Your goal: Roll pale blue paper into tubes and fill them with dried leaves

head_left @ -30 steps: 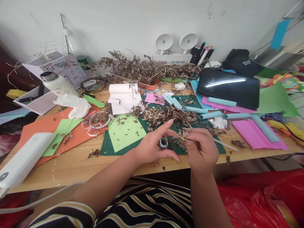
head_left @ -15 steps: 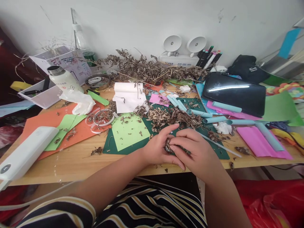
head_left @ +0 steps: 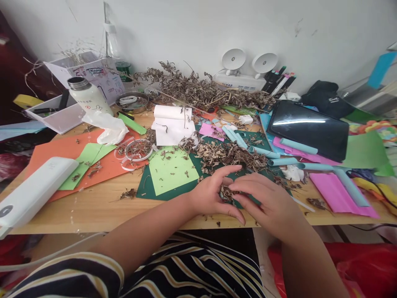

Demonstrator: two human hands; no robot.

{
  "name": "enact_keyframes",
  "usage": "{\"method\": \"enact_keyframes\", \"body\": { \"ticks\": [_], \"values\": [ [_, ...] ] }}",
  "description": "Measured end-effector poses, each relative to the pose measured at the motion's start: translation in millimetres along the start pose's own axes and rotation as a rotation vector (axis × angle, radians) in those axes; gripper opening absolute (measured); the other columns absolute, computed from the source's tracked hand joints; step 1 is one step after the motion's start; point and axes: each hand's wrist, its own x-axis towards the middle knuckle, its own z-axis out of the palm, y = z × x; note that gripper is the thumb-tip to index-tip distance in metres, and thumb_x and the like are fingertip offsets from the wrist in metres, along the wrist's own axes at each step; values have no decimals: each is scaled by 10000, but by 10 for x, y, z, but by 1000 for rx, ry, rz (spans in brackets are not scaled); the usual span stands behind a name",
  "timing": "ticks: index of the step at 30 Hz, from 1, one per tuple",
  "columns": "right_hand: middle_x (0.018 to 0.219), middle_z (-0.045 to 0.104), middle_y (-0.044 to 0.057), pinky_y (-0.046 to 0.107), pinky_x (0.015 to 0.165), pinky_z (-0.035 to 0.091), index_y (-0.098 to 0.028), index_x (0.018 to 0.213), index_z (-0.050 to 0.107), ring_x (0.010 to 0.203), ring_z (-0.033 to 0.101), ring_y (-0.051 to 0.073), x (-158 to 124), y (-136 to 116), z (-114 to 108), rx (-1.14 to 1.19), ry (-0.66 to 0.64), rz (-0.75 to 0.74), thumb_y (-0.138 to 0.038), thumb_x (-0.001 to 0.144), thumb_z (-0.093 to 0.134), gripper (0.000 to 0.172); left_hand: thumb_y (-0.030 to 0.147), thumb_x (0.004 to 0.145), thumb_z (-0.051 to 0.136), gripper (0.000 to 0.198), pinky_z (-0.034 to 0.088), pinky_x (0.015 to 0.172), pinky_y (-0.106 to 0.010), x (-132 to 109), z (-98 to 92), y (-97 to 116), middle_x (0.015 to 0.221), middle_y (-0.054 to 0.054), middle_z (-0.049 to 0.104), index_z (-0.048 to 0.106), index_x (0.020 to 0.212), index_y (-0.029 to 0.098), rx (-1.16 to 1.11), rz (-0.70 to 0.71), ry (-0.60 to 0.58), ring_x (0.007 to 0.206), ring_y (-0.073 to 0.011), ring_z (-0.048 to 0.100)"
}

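Observation:
Near the front edge of the table, my left hand (head_left: pixel 212 192) is curled around a small bunch of dried leaves (head_left: pixel 227 193), its thumb and forefinger spread. My right hand (head_left: pixel 263 198) meets it from the right, its fingertips closed on the same leaves. Just behind both hands a heap of dried leaves (head_left: pixel 229 153) lies on the green cutting mat (head_left: pixel 161 196). A light green sheet (head_left: pixel 173 174) with leaf crumbs is left of the hands.
Dried stems (head_left: pixel 198 91) lie along the wall. Blue paper tubes (head_left: pixel 282 162), a black tablet (head_left: pixel 307 128) and pink paper (head_left: pixel 341 192) are at the right. A bottle (head_left: pixel 89 97), white tape ring (head_left: pixel 138 150) and white device (head_left: pixel 37 192) stand or lie at the left.
The view has shifted slightly. My right hand has drawn a little away from my left palm, and more of the leaves between the hands shows.

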Motion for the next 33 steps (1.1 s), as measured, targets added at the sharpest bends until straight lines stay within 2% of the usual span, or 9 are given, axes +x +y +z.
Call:
{"method": "enact_keyframes", "body": {
  "ticks": [3, 9, 13, 17, 21, 25, 28, 30, 33],
  "values": [
    [742, 580, 17, 266, 626, 444, -210, 748, 528, 735, 531, 133, 36, 19, 17, 26, 18, 8, -175, 782, 448, 94, 374, 444, 734, 1000, 472, 688, -295, 9, 2, 16, 872, -78, 597, 162, 1247, 205, 1, 44, 8, 814, -221, 597],
    [765, 557, 21, 253, 632, 424, -218, 721, 570, 744, 504, 127, 77, 70, -2, 16, -30, -70, -164, 781, 444, 150, 372, 519, 704, 865, 476, 723, -285, 36, 8, 64, 1002, -87, 544, 226, 1222, 211, 31, 68, 9, 870, -204, 580],
    [830, 550, 44, 317, 650, 393, -218, 734, 594, 756, 467, 164, 99, 29, -94, -126, -148, -146, -185, 771, 425, 177, 411, 486, 708, 914, 478, 707, -282, 48, 8, 57, 977, -85, 552, 222, 1229, 195, 46, 58, 29, 835, -192, 581],
    [848, 541, 65, 361, 614, 375, -227, 787, 596, 755, 459, 206, 82, -41, -184, -286, -259, -124, -179, 722, 433, 182, 427, 442, 718, 965, 470, 724, -295, 43, 13, 48, 943, -71, 565, 215, 1238, 214, 66, 17, -1, 822, -195, 584],
    [842, 555, 56, 329, 624, 407, -214, 812, 584, 750, 494, 176, 75, -7, -191, -177, -292, -163, -121, 738, 387, 230, 421, 493, 698, 923, 466, 722, -290, 33, 7, 63, 940, -78, 573, 199, 1242, 215, 46, 35, -30, 846, -203, 585],
    [807, 581, 21, 247, 642, 432, -211, 865, 535, 765, 519, 121, 60, 85, -128, 41, -150, -128, -133, 782, 415, 165, 437, 519, 680, 897, 457, 723, -301, 35, -11, 84, 891, -78, 591, 206, 1242, 195, 69, 4, -61, 822, -209, 587],
    [687, 566, -6, 233, 597, 429, -200, 750, 491, 671, 511, 105, 38, 106, -73, 102, -63, -41, -152, 759, 487, 49, 463, 478, 693, 925, 443, 750, -301, 44, -18, 84, 941, -83, 572, 233, 1235, 196, 75, 2, -73, 849, -213, 573],
    [681, 551, -3, 247, 602, 431, -196, 727, 476, 666, 506, 108, 16, 103, -45, 124, -15, -60, -124, 741, 501, 77, 477, 462, 695, 941, 436, 760, -303, 48, -18, 77, 1020, -96, 542, 236, 1237, 202, 78, -4, -75, 861, -214, 566],
    [767, 528, 33, 273, 621, 438, -189, 800, 493, 720, 501, 126, -40, 109, -18, 172, 76, -116, -64, 718, 478, 150, 481, 470, 693, 926, 444, 728, -297, 50, -18, 72, 1089, -111, 503, 250, 1235, 205, 100, -39, -45, 835, -209, 571]
  ]
}}
